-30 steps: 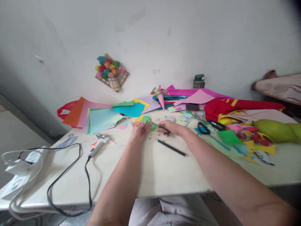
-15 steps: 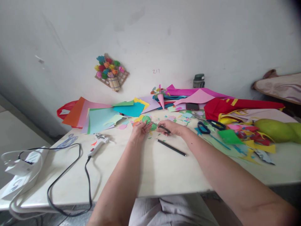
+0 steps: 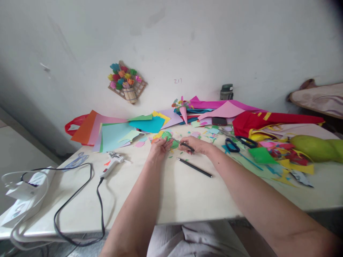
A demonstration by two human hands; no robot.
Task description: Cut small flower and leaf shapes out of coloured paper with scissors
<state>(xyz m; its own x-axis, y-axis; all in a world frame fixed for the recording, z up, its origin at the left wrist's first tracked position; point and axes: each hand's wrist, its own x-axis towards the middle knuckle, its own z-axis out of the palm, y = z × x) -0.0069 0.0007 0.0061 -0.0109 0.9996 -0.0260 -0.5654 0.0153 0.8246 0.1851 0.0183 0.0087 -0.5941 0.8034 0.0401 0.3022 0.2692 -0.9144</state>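
In the middle of the table, my right hand (image 3: 193,144) is closed around the dark handles of a small pair of scissors (image 3: 178,141). The blades point left across a piece of green paper (image 3: 175,144). My left hand (image 3: 160,146) pinches that green paper at its left side, close to the blade tips. Small paper scraps (image 3: 195,135) lie around and behind both hands. In front of the right hand rests a black pen (image 3: 194,167), slanting across the bare tabletop.
At left lie a glue gun (image 3: 112,167) with its black cord and a white power strip (image 3: 25,203). Coloured paper sheets (image 3: 115,137) line the back. Blue-handled scissors (image 3: 232,145), a phone (image 3: 219,121), red cloth (image 3: 257,125) and a green object (image 3: 308,147) are at right.
Hardly anything has moved. Both hands keep their places, and the green paper between them has shifted slightly at the scissor blades.
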